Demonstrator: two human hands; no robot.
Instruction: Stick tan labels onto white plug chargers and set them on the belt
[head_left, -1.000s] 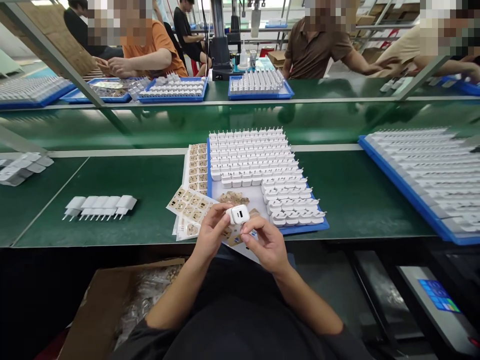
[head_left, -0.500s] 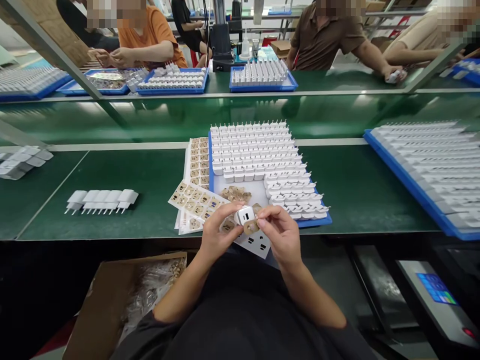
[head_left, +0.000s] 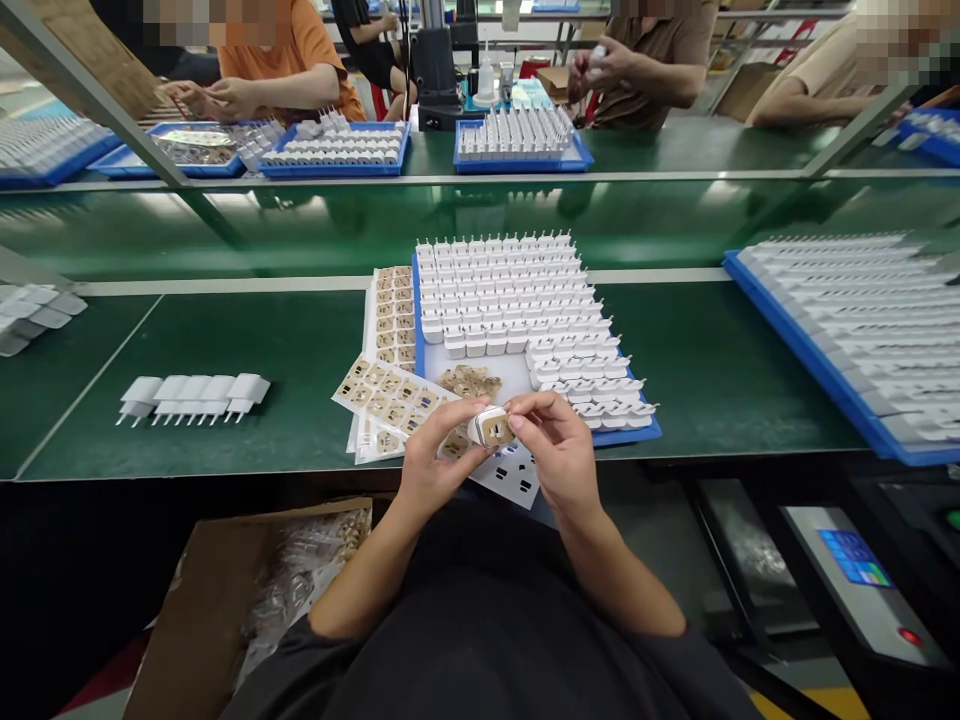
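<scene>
At the bench (head_left: 675, 340)'s near edge I see a plug (head_left: 475, 430): fingers of the left hand (head_left: 435, 452) clamp it from nine o'clock; the right hand (head_left: 561, 448)'s, at three, pinch a sticker (head_left: 495, 432) over its face.

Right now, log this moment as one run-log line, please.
Left hand: holds white charger; Right hand: pinches tan film piece at charger's end; Blue tray: beyond hands, charger rows inside; Sheets: left of tray
</scene>
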